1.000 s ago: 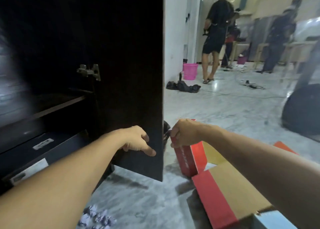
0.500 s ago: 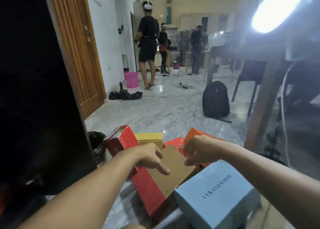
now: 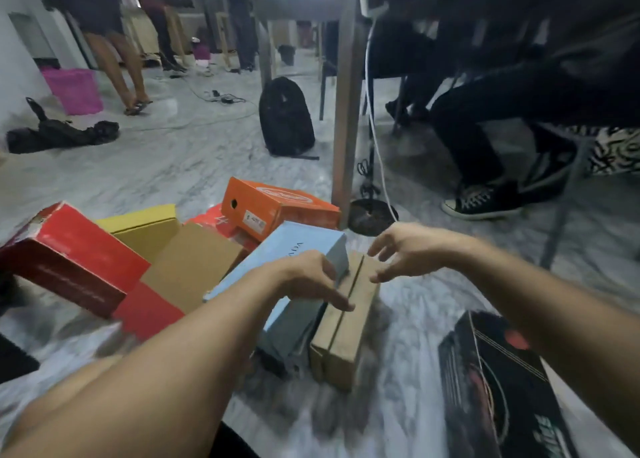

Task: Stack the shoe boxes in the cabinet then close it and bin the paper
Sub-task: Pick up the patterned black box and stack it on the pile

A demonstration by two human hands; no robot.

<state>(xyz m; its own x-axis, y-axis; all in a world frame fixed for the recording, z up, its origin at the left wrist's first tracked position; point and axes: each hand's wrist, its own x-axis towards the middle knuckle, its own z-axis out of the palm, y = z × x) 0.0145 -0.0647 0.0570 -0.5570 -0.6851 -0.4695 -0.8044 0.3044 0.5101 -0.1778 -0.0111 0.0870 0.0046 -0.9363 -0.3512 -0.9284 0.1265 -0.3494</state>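
Observation:
Several shoe boxes lie in a heap on the marble floor. A light blue box (image 3: 298, 249) leans against a plain brown cardboard box (image 3: 346, 329). My left hand (image 3: 304, 279) hovers over the blue box's near end, fingers spread, a fingertip touching the brown box. My right hand (image 3: 405, 249) is open just right of the brown box's far end, holding nothing. Behind them are an orange box (image 3: 277, 208), a yellow box (image 3: 145, 225), a red box (image 3: 65, 253) and an open red box with a brown flap (image 3: 194, 267). A black box (image 3: 498, 388) lies at the lower right. The cabinet is out of view.
A metal table leg (image 3: 344, 111) with a white cable stands just behind the boxes. A black backpack (image 3: 285, 118) sits on the floor, a seated person's legs and sneaker (image 3: 485, 201) at right. A pink bin (image 3: 74, 90) and standing people are at the far left.
My view has swung right, away from the dark cabinet door that my left hand held, down to the box heap. Both hands have moved over the blue and brown boxes.

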